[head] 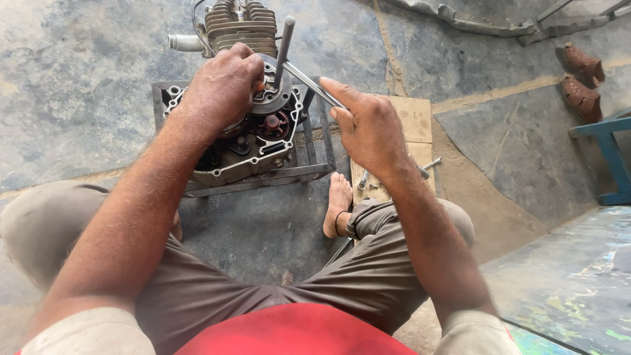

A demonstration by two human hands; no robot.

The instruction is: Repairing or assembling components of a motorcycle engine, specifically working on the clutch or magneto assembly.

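Note:
A small motorcycle engine (pixel 244 148) with its side cover off lies on a metal frame stand (pixel 309 172) on the floor in front of me. My left hand (pixel 220 89) presses down on the round clutch part at the top of the open case. A long steel T-handle wrench (pixel 287 41) stands on that part. My right hand (pixel 369 128) grips the wrench's cross bar, thumb stretched along it. Gears show in the open case beneath my left hand. The finned cylinder (pixel 240 26) points away from me.
A wooden board (pixel 414 121) lies right of the stand with loose bolts and a small tool (pixel 430 164) on it. My bare foot (pixel 337 200) rests beside the board. A pair of brown sandals (pixel 580 79) and a blue stool (pixel 611 154) are at the right.

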